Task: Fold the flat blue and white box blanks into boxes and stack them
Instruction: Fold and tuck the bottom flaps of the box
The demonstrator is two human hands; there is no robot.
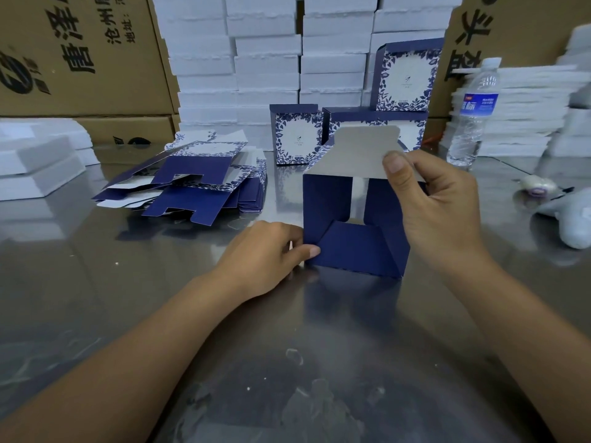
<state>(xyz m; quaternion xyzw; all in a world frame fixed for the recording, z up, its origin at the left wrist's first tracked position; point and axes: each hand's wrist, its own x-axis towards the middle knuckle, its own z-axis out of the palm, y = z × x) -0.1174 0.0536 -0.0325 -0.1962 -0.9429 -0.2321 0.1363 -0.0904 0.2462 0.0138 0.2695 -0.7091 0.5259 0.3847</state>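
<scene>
A half-folded dark blue box (355, 247) stands on the shiny metal table (96, 298) in front of me, its grey inner flap raised toward the back. My left hand (268, 254) pinches the box's lower left corner. My right hand (438, 206) grips the right side, thumb pressing on the grey flap. A pile of flat blue and white blanks (195, 180) lies to the left. Behind stand folded boxes with a leaf pattern: one (295, 135) alone, another (374, 123) partly hidden by the flap, and a third (406, 78) stacked on top of it.
Stacks of white foam trays (265, 59) line the back, with more at the left (35, 155) and right (518, 113). Brown cartons (83, 52) stand behind. A water bottle (473, 113) and a tape dispenser (563, 203) are at the right.
</scene>
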